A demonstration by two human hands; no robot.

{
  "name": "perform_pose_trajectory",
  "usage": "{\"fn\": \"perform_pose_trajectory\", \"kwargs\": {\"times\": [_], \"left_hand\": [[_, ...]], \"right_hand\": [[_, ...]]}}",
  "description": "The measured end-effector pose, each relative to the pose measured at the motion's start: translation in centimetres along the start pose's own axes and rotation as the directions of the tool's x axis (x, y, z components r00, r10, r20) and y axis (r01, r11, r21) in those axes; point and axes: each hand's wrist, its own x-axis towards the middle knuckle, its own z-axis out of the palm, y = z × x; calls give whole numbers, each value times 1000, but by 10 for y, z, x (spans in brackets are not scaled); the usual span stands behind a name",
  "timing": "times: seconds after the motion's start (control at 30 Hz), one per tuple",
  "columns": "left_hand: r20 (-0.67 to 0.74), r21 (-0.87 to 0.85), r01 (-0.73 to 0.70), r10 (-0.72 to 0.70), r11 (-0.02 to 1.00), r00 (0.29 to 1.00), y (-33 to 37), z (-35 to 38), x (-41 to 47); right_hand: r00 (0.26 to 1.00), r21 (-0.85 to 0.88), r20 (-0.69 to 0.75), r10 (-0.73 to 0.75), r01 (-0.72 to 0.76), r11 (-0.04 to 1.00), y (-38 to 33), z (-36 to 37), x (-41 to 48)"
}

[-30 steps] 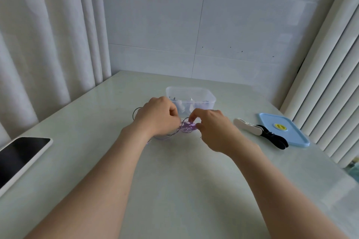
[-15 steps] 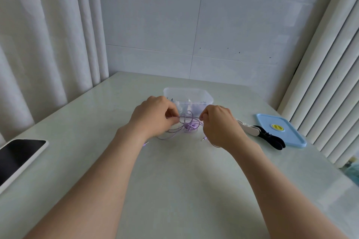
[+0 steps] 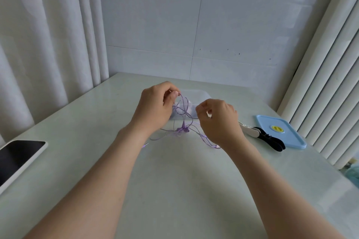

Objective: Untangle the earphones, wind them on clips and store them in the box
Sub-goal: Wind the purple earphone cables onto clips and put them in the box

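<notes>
left hand (image 3: pixel 155 108): pinching the purple earphones (image 3: pixel 183 129) cord, held up
right hand (image 3: pixel 219 120): pinching another strand
box (image 3: pixel 202 95): behind the hands, toward the table (image 3: pixel 174 190) far edge
clips (image 3: pixel 260 135): right edge

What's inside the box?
Only pale, blurred shapes show through the wall of the clear box. The left hand, right hand and earphones cover much of it, so the contents cannot be identified.

Head-worn, forward-down over near table (image 3: pixel 174 190)
</notes>
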Motion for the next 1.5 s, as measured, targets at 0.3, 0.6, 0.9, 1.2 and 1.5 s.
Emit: {"fn": "perform_pose_trajectory", "kwargs": {"times": [0.3, 0.6, 0.9, 1.2, 1.5], "left_hand": [[127, -185, 82, -59, 979, 990, 12, 8, -3], [-14, -704, 311, -451, 639, 893, 12, 3, 6], [-56, -48, 122, -124, 991, 991, 0, 15, -5], [-170, 274, 86, -40, 958, 985, -8, 16, -8], [-122, 344, 144, -108, 928, 987, -12, 10, -10]], "right_hand": [[999, 257, -43, -26, 37, 966, -16, -9, -5], [960, 41, 117, 254, -260, 965, 5, -5, -2], [883, 780, 169, 437, -391, 488, 0, -19, 5], [892, 963, 8, 451, -129, 238, -10, -24, 9], [831, 560, -377, 410, -148, 815, -6, -37, 5]]}}
